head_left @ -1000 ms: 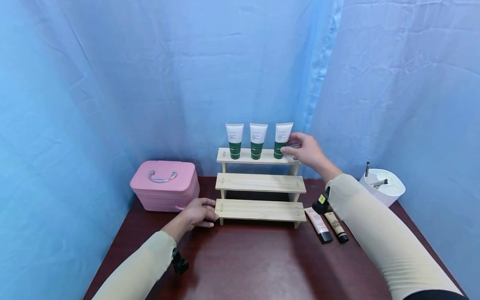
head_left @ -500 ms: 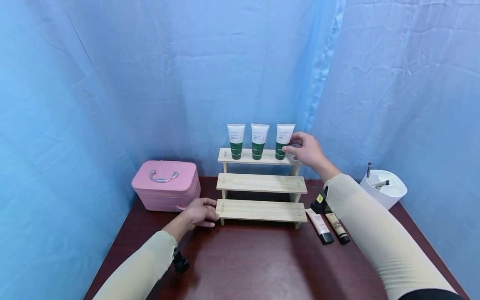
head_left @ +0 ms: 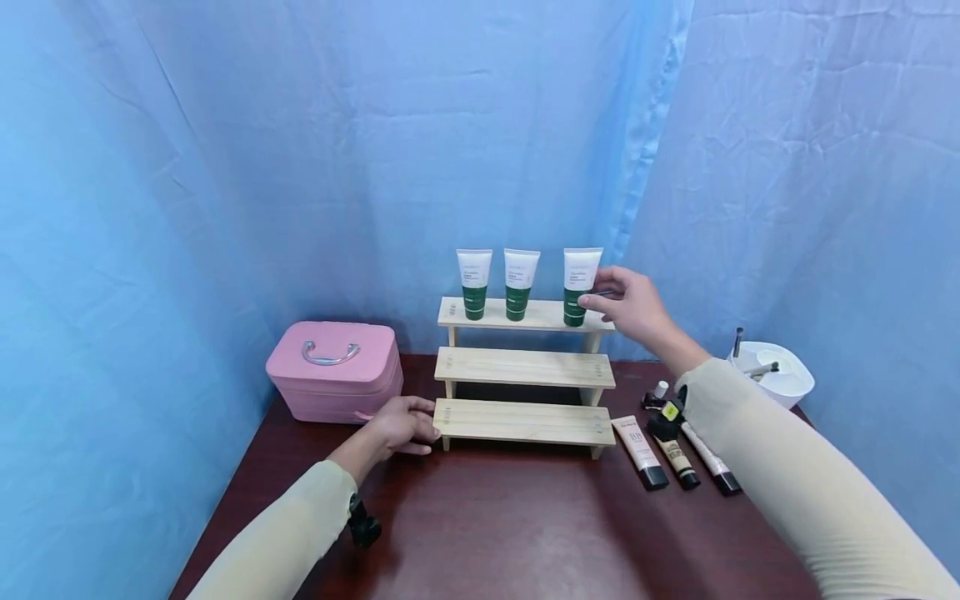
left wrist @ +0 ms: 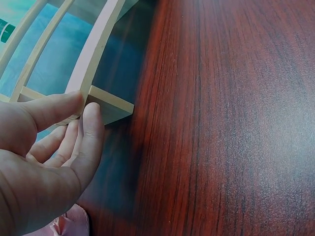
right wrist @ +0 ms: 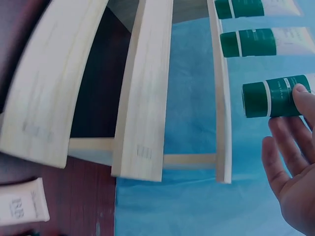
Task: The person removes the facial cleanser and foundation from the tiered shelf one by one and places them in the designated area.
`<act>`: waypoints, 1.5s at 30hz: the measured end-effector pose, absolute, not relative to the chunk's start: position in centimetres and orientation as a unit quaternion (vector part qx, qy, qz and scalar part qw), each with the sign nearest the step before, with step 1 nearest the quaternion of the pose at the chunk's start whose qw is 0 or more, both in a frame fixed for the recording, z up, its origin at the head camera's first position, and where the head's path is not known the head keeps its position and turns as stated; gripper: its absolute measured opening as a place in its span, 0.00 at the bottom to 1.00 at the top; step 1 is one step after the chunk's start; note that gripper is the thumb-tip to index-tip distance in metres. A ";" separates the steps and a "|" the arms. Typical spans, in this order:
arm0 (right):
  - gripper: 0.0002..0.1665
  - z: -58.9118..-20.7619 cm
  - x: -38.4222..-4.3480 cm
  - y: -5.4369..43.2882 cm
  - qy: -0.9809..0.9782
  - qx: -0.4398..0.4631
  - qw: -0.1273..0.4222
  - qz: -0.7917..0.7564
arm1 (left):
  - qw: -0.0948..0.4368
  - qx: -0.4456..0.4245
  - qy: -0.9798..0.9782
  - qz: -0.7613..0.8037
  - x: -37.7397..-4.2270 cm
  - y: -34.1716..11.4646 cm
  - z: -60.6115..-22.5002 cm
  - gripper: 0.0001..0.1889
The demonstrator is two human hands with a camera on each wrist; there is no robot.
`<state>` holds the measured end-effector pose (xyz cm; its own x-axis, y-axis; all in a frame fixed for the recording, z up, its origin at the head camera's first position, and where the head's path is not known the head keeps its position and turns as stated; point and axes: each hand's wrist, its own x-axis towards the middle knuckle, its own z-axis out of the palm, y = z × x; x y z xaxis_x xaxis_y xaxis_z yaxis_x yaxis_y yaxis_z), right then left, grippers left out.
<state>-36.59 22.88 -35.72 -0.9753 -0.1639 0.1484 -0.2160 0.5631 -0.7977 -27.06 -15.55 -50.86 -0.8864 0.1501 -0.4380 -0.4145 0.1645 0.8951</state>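
Note:
A three-step wooden display shelf [head_left: 525, 367] stands on the table. Its lowest step's left end is pinched between the thumb and fingers of my left hand [head_left: 401, 423], seen closely in the left wrist view. My right hand [head_left: 636, 307] grips a white and green squeeze tube [right wrist: 280, 96] near the top step's right end. In the right wrist view a gap shows between this tube's cap and the step, so it is off the wood. Two matching tubes, one at the left [head_left: 474, 283] and one in the middle [head_left: 519, 283], stand upright on the top step.
A pink case [head_left: 333, 371] sits left of the shelf. On the right lie a BB cream tube [head_left: 639, 450], a beige tube [head_left: 677, 462] and another tube [head_left: 711, 458] partly under my sleeve. A white container [head_left: 783, 383] with brushes stands behind my right arm.
My right hand has moved right with its tube, which has risen off the top step. A bottle and another tube have come out from behind the right arm. The left hand stays put.

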 end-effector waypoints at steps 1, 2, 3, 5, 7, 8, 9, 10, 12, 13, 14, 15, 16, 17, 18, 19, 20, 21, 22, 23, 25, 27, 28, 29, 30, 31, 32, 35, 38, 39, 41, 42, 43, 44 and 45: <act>0.28 -35.6 -36.2 23.2 -0.885 0.109 0.029 0.452 | 0.220 -0.090 0.730 0.641 -27.1 -15.5 -50.8 0.32; 0.28 -35.5 -35.7 23.6 -0.887 0.110 0.029 0.448 | 0.220 -0.089 0.730 0.641 -27.1 -15.6 -50.8 0.31; 0.29 -35.3 -35.2 24.0 -0.889 0.110 0.029 0.444 | 0.220 -0.089 0.730 0.641 -27.1 -15.6 -50.7 0.31; 0.31 -35.2 -33.9 24.8 -0.893 0.113 0.024 0.435 | 0.219 -0.089 0.730 0.641 -27.0 -15.6 -50.6 0.31; 0.33 -35.2 -32.6 25.7 -0.894 0.115 0.014 0.433 | 0.220 -0.091 0.731 0.639 -27.0 -15.5 -50.6 0.31; 0.33 -35.2 -31.8 26.1 -0.894 0.116 0.009 0.433 | 0.220 -0.091 0.732 0.638 -27.0 -15.5 -50.6 0.31; 0.33 -35.3 -31.1 26.5 -0.893 0.117 0.003 0.436 | 0.220 -0.091 0.733 0.637 -27.0 -15.5 -50.6 0.31; 0.33 -35.5 -30.3 27.0 -0.892 0.117 -0.003 0.436 | 0.220 -0.092 0.734 0.637 -27.0 -15.5 -50.6 0.31; 0.32 -35.9 -28.9 27.8 -0.892 0.115 -0.010 0.436 | 0.220 -0.092 0.734 0.636 -27.0 -15.4 -50.6 0.32; 0.32 -36.3 -28.2 28.3 -0.892 0.117 -0.011 0.437 | 0.220 -0.093 0.734 0.636 -26.9 -15.4 -50.6 0.32; 0.31 -36.7 -27.6 28.8 -0.890 0.119 -0.013 0.439 | 0.219 -0.093 0.735 0.635 -26.9 -15.4 -50.5 0.32; 0.31 -37.2 -26.9 29.4 -0.888 0.120 -0.015 0.444 | 0.219 -0.093 0.736 0.634 -26.9 -15.4 -50.5 0.32; 0.30 -37.7 -26.4 29.9 -0.885 0.120 -0.019 0.450 | 0.219 -0.094 0.736 0.634 -26.9 -15.3 -50.5 0.32; 0.30 -38.2 -25.8 30.4 -0.883 0.121 -0.020 0.453 | 0.219 -0.095 0.736 0.634 -26.9 -15.3 -50.5 0.32; 0.30 -38.8 -25.2 30.9 -0.879 0.120 -0.024 0.460 | 0.219 -0.096 0.736 0.633 -26.8 -15.3 -50.5 0.32; 0.29 -39.4 -24.6 31.3 -0.876 0.120 -0.026 0.467 | 0.218 -0.096 0.737 0.633 -26.8 -15.3 -50.5 0.32; 0.29 -40.0 -24.1 31.7 -0.875 0.118 -0.029 0.470 | 0.218 -0.096 0.736 0.633 -26.8 -15.3 -50.5 0.32; 0.28 -40.5 -23.5 32.1 -0.874 0.114 -0.033 0.472 | 0.217 -0.095 0.736 0.635 -26.8 -15.3 -50.5 0.32; 0.28 -41.1 -22.9 32.5 -0.874 0.111 -0.036 0.472 | 0.217 -0.096 0.735 0.636 -26.7 -15.3 -50.5 0.32; 0.28 -41.7 -22.3 32.8 -0.873 0.109 -0.039 0.473 | 0.217 -0.096 0.734 0.636 -26.7 -15.3 -50.5 0.32; 0.29 -43.0 -21.1 33.4 -0.867 0.100 -0.053 0.485 | 0.215 -0.095 0.733 0.638 -26.6 -15.3 -50.4 0.32; 0.30 -44.2 -20.0 33.9 -0.857 0.090 -0.070 0.503 | 0.216 -0.095 0.733 0.638 -26.6 -15.4 -50.4 0.32; 0.30 -44.7 -19.4 34.1 -0.851 0.084 -0.079 0.512 | 0.217 -0.095 0.732 0.638 -26.6 -15.4 -50.4 0.32; 0.31 -45.3 -19.0 34.2 -0.846 0.077 -0.090 0.520 | 0.218 -0.094 0.732 0.639 -26.7 -15.4 -50.4 0.32; 0.32 -45.8 -18.5 34.4 -0.841 0.070 -0.101 0.527 | 0.219 -0.093 0.731 0.639 -26.7 -15.4 -50.3 0.32; 0.32 -46.3 -18.1 34.5 -0.836 0.064 -0.112 0.534 | 0.220 -0.092 0.731 0.639 -26.8 -15.5 -50.3 0.32; 0.32 -46.7 -17.8 34.6 -0.831 0.058 -0.122 0.539 | 0.221 -0.092 0.731 0.639 -26.8 -15.5 -50.3 0.32; 0.33 -47.8 -16.8 34.8 -0.824 0.047 -0.151 0.545 | 0.221 -0.093 0.730 0.640 -27.0 -15.4 -50.2 0.32; 0.32 -48.8 -16.0 35.0 -0.818 0.038 -0.175 0.546 | 0.219 -0.096 0.731 0.639 -27.2 -15.3 -50.3 0.32; 0.33 -49.1 -15.7 35.0 -0.817 0.036 -0.184 0.546 | 0.219 -0.098 0.730 0.640 -27.2 -15.2 -50.3 0.32; 0.34 -49.6 -15.2 35.1 -0.814 0.023 -0.204 0.543 | 0.219 -0.100 0.731 0.639 -27.2 -15.2 -50.4 0.32; 0.34 -49.8 -15.0 35.1 -0.812 0.017 -0.213 0.543 | 0.219 -0.101 0.730 0.639 -27.2 -15.2 -50.5 0.33; 0.35 -50.1 -14.9 35.2 -0.811 0.012 -0.223 0.541 | 0.220 -0.102 0.731 0.638 -27.2 -15.2 -50.6 0.33; 0.35 -50.3 -14.7 35.2 -0.810 0.007 -0.231 0.539 | 0.220 -0.103 0.730 0.638 -27.1 -15.3 -50.6 0.33; 0.34 -50.5 -14.6 35.1 -0.809 0.005 -0.236 0.538 | 0.221 -0.104 0.730 0.638 -27.1 -15.3 -50.7 0.33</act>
